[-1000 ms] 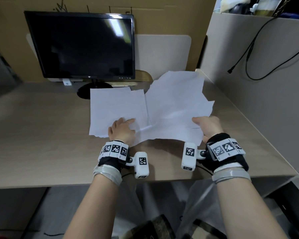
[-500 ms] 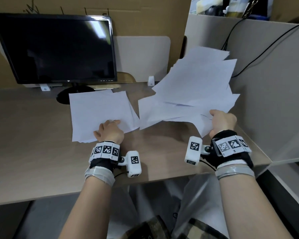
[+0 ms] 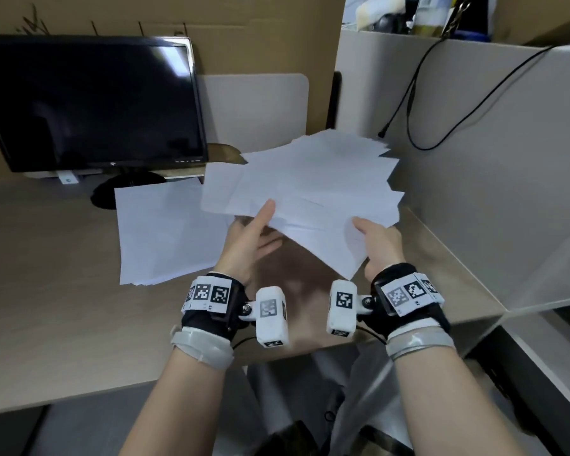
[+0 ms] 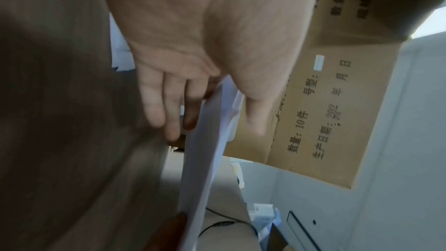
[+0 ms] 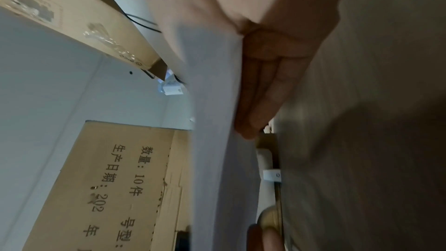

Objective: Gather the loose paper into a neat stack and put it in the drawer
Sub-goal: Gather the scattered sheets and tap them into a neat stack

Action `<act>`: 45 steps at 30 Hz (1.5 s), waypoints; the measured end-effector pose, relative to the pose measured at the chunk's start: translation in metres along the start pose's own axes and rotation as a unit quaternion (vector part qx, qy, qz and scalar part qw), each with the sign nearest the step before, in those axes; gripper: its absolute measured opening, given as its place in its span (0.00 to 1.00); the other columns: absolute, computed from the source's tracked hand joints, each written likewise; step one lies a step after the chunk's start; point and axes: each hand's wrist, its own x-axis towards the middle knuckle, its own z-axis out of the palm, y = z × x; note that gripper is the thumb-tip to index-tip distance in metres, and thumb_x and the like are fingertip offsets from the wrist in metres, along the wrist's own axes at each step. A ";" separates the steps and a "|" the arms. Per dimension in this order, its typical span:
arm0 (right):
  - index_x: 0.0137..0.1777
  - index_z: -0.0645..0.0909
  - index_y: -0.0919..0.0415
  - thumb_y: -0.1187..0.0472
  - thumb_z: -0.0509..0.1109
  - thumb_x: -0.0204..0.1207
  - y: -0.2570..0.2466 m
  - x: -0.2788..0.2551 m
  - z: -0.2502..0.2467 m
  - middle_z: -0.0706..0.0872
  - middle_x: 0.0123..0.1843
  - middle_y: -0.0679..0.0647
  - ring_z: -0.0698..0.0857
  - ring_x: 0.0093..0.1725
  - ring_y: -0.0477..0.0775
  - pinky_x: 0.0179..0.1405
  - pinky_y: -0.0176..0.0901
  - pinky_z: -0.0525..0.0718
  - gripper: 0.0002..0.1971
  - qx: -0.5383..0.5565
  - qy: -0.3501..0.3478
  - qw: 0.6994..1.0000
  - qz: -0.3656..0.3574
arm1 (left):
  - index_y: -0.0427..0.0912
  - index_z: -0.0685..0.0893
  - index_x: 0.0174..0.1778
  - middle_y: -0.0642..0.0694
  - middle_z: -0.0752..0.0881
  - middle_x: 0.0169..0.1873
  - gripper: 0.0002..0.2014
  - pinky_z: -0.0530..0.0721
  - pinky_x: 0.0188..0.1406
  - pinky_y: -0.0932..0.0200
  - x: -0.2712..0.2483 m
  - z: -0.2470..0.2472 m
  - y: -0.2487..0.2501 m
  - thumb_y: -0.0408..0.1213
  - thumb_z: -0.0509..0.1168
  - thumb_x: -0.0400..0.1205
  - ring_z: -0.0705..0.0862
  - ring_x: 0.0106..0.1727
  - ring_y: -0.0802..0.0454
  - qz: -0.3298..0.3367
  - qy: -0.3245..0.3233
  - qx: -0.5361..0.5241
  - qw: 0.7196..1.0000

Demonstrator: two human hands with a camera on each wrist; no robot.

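Note:
A fanned, uneven bunch of white paper (image 3: 313, 189) is held in the air above the desk's right half. My left hand (image 3: 260, 230) pinches its near left edge, thumb on top and fingers underneath. My right hand (image 3: 372, 240) pinches the near right corner the same way. In the left wrist view the straight fingers (image 4: 154, 102) lie under the sheet edge (image 4: 205, 150). In the right wrist view the fingers (image 5: 260, 93) press flat against the paper's underside (image 5: 217, 140). A second, squarer pile of paper (image 3: 165, 232) lies flat on the desk to the left. No drawer is in view.
A black monitor (image 3: 89, 103) stands at the back left, its foot just behind the flat pile. A grey partition (image 3: 494, 166) with a hanging black cable (image 3: 408, 103) closes the right side. The wooden desk (image 3: 46, 274) ends at my waist.
My left hand left the flat pile and came right to take the lifted bunch. My right hand brought the bunch down and toward the middle. The flat pile stayed put.

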 end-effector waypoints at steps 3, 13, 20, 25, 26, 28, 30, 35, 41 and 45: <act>0.69 0.78 0.65 0.61 0.79 0.72 0.015 -0.004 0.019 0.90 0.58 0.54 0.89 0.56 0.57 0.48 0.44 0.85 0.26 -0.013 -0.046 0.999 0.016 | 0.40 0.86 0.55 0.43 0.93 0.51 0.06 0.90 0.60 0.37 -0.005 -0.015 0.004 0.37 0.72 0.84 0.92 0.57 0.39 0.015 0.093 -0.051 0.994; 0.60 0.85 0.62 0.65 0.76 0.74 0.053 -0.027 0.093 0.92 0.54 0.59 0.91 0.55 0.62 0.60 0.58 0.88 0.15 -0.130 -0.215 0.963 0.094 | 0.34 0.80 0.63 0.42 0.77 0.33 0.13 0.79 0.16 0.65 -0.021 -0.133 0.014 0.29 0.68 0.84 0.83 0.22 0.53 -0.034 0.285 -0.055 0.956; 0.44 0.81 0.62 0.68 0.64 0.82 0.063 -0.021 0.118 0.85 0.47 0.60 0.85 0.47 0.59 0.25 0.41 0.87 0.07 -0.170 -0.162 0.967 0.096 | 0.38 0.81 0.67 0.44 0.88 0.44 0.14 0.88 0.34 0.56 -0.024 -0.174 0.010 0.32 0.66 0.85 0.88 0.39 0.46 -0.031 0.287 -0.059 0.956; 0.43 0.81 0.60 0.67 0.64 0.84 0.066 -0.035 0.135 0.87 0.42 0.56 0.86 0.41 0.57 0.34 0.46 0.88 0.08 -0.143 -0.182 0.967 0.108 | 0.43 0.83 0.66 0.42 0.92 0.57 0.13 0.91 0.53 0.46 -0.025 -0.163 0.003 0.38 0.70 0.86 0.92 0.58 0.41 -0.041 0.201 -0.047 0.978; 0.47 0.82 0.61 0.66 0.66 0.83 0.069 -0.036 0.137 0.87 0.45 0.56 0.86 0.43 0.58 0.35 0.47 0.89 0.04 -0.144 -0.194 0.964 0.112 | 0.43 0.84 0.64 0.42 0.93 0.56 0.11 0.91 0.56 0.45 -0.026 -0.160 0.001 0.38 0.69 0.86 0.92 0.59 0.41 -0.041 0.188 -0.052 0.980; 0.56 0.81 0.61 0.63 0.71 0.81 0.073 -0.040 0.137 0.84 0.52 0.54 0.85 0.47 0.59 0.34 0.45 0.90 0.06 -0.157 -0.211 0.958 0.113 | 0.43 0.85 0.66 0.43 0.93 0.57 0.12 0.90 0.59 0.43 -0.025 -0.159 -0.002 0.38 0.69 0.87 0.92 0.60 0.42 -0.036 0.192 -0.064 0.979; 0.55 0.80 0.61 0.62 0.72 0.80 0.075 -0.039 0.132 0.82 0.49 0.52 0.86 0.41 0.55 0.27 0.39 0.87 0.07 -0.177 -0.210 0.956 0.099 | 0.43 0.82 0.70 0.43 0.93 0.58 0.16 0.92 0.52 0.46 -0.026 -0.162 -0.004 0.40 0.69 0.87 0.92 0.59 0.43 -0.025 0.215 -0.071 0.974; 0.42 0.79 0.64 0.52 0.71 0.80 0.075 -0.040 0.113 0.86 0.26 0.54 0.77 0.16 0.48 0.12 0.30 0.65 0.14 -0.251 -0.213 0.941 0.079 | 0.43 0.79 0.74 0.44 0.92 0.60 0.18 0.92 0.43 0.51 -0.032 -0.164 -0.012 0.39 0.68 0.87 0.93 0.57 0.46 0.000 0.217 -0.034 0.976; 0.42 0.83 0.65 0.52 0.71 0.81 0.083 -0.054 0.113 0.92 0.32 0.57 0.78 0.18 0.47 0.13 0.32 0.65 0.15 -0.252 -0.261 0.930 0.065 | 0.43 0.84 0.63 0.43 0.92 0.60 0.10 0.92 0.52 0.53 -0.038 -0.157 -0.009 0.40 0.67 0.88 0.91 0.61 0.46 -0.027 0.149 0.021 0.988; 0.44 0.83 0.68 0.58 0.74 0.79 0.089 -0.057 0.113 0.86 0.31 0.56 0.76 0.16 0.45 0.12 0.31 0.67 0.11 -0.254 -0.258 0.930 0.062 | 0.31 0.85 0.63 0.36 0.92 0.58 0.12 0.93 0.52 0.49 -0.039 -0.159 -0.014 0.36 0.67 0.88 0.92 0.58 0.39 -0.041 0.181 0.022 0.982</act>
